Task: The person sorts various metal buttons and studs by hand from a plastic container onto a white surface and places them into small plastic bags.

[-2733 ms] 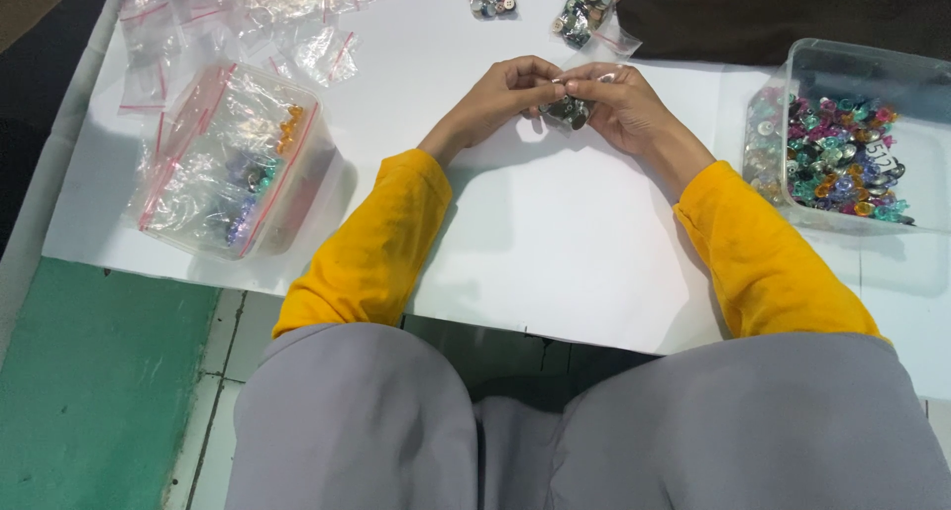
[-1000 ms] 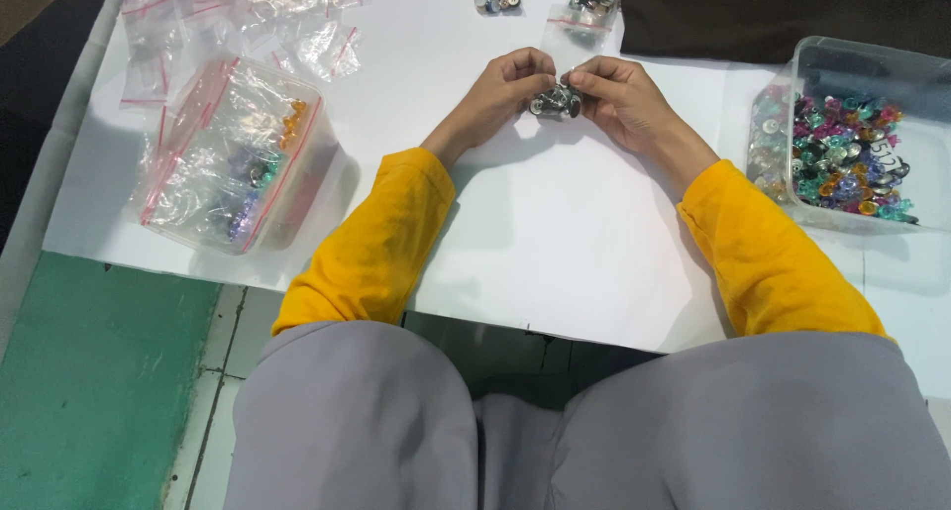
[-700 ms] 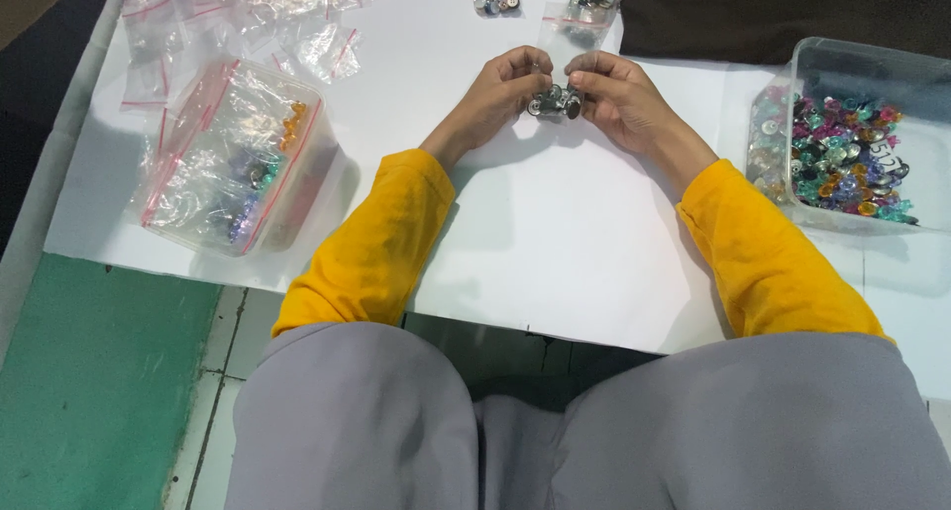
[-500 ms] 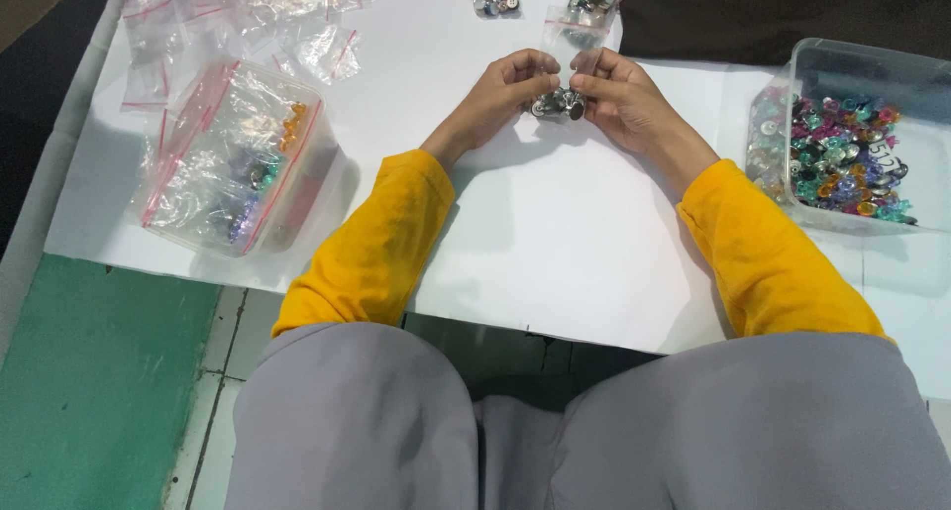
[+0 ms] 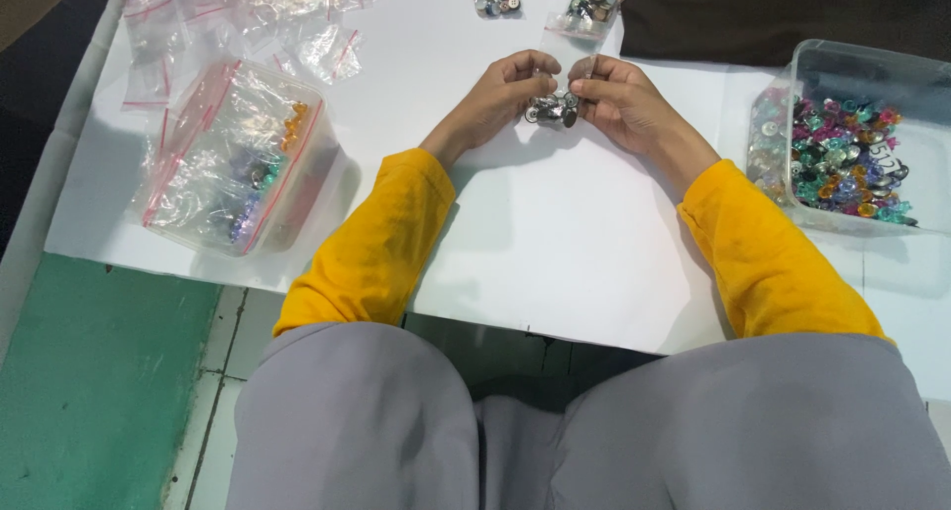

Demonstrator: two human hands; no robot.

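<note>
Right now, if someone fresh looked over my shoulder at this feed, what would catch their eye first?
Probably the two hands meeting at the middle of the white table: the left hand and right hand pinch a small clear bag of silvery pieces between them. Next, the clear tub of bright multicoloured beads at the right edge. On the left sits another clear tub stuffed with plastic zip bags.

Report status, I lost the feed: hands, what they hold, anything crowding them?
Left hand and right hand both pinch one small clear plastic bag of silvery beads above the white table. Nothing between them; filled small bags lie just beyond.
</note>
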